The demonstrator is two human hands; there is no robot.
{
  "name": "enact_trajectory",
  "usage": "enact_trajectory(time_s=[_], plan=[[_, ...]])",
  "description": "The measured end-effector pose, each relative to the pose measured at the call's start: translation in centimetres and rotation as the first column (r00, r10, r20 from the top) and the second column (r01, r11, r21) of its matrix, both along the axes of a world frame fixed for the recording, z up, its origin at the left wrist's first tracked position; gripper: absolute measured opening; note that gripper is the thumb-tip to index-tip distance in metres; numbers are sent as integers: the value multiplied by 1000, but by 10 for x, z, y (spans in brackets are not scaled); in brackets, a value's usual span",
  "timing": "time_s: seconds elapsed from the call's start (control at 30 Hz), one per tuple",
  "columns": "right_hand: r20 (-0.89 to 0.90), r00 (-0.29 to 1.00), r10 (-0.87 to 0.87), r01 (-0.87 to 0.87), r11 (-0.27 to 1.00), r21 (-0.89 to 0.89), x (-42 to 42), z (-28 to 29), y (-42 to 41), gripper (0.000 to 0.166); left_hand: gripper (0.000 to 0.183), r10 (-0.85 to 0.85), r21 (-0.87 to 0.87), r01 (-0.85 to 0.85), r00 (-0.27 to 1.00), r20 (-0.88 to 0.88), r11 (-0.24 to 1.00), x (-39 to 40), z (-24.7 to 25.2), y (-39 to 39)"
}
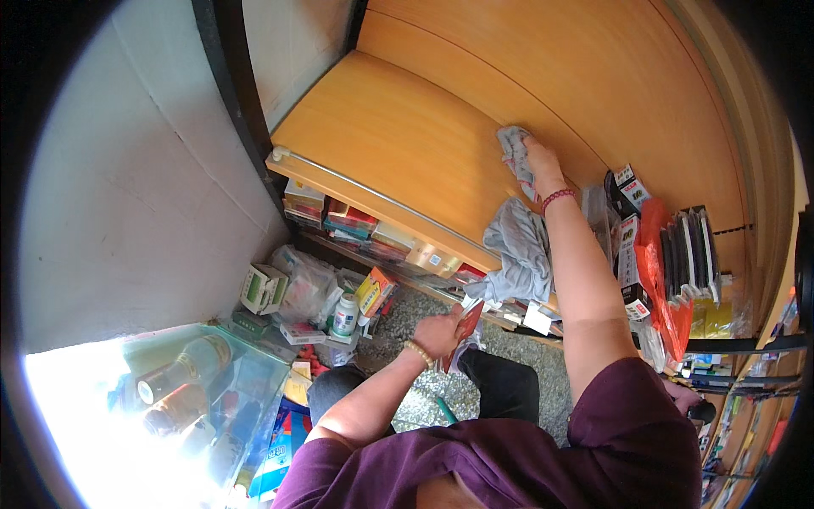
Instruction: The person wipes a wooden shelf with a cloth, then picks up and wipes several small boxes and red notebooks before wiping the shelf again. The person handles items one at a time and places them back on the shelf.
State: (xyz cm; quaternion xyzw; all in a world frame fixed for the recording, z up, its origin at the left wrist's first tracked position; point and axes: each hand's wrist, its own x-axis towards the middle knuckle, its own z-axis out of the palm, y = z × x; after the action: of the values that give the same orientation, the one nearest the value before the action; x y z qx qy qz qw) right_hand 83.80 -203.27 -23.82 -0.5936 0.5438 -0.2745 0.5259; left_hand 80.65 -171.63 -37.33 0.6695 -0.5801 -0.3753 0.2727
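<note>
A crumpled grey cloth [514,146] with red edging is bunched in my right hand [544,167], against the wooden shelf board [394,133] near its back panel. A second bunch of grey cloth [523,245] lies over the shelf's front edge beneath my right forearm. Whether the two bunches are one piece, I cannot tell. Lower down, in front of the shelf, my left hand [437,333] grips a thin red booklet or packet [469,327], seen nearly edge-on. Its far side is hidden by my fingers.
Along the shelf front runs a metal rail [381,202], with boxes [388,237] stored below. Black-and-white boxes [629,251] and a red plastic bag [652,254] stand at right. A white bottle [344,315] and cartons sit at left, near a glass case [254,366] holding bottles.
</note>
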Motion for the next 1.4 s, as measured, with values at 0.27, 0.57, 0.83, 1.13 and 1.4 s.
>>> enact_trajectory(time_s=[0.27, 0.57, 0.83, 1.13, 1.4], plan=[[-595, 804, 11, -223, 933, -284, 51, -57, -80, 28, 33, 4, -9, -4, 1000, 15, 1000, 2, 4, 5], [-185, 972, 144, -232, 707, -668, 174, -96, -73, 28, 22, -8, 40, 7, 1000, 13, 999, 9, 17, 4], [-68, 935, 349, -350, 868, -351, 317, -29, 58, 28, 24, 48, -37, -47, 999, 23, 998, 16, 4, 12], [-18, 814, 581, -580, 809, -92, 285, -3, 121, 28, 29, 38, 73, -36, 999, -32, 997, 18, -1, 6], [-442, 725, 528, -605, 182, -775, 167, 14, 77, 29, 29, 36, 73, -36, 999, -3, 997, 17, 6, 3]])
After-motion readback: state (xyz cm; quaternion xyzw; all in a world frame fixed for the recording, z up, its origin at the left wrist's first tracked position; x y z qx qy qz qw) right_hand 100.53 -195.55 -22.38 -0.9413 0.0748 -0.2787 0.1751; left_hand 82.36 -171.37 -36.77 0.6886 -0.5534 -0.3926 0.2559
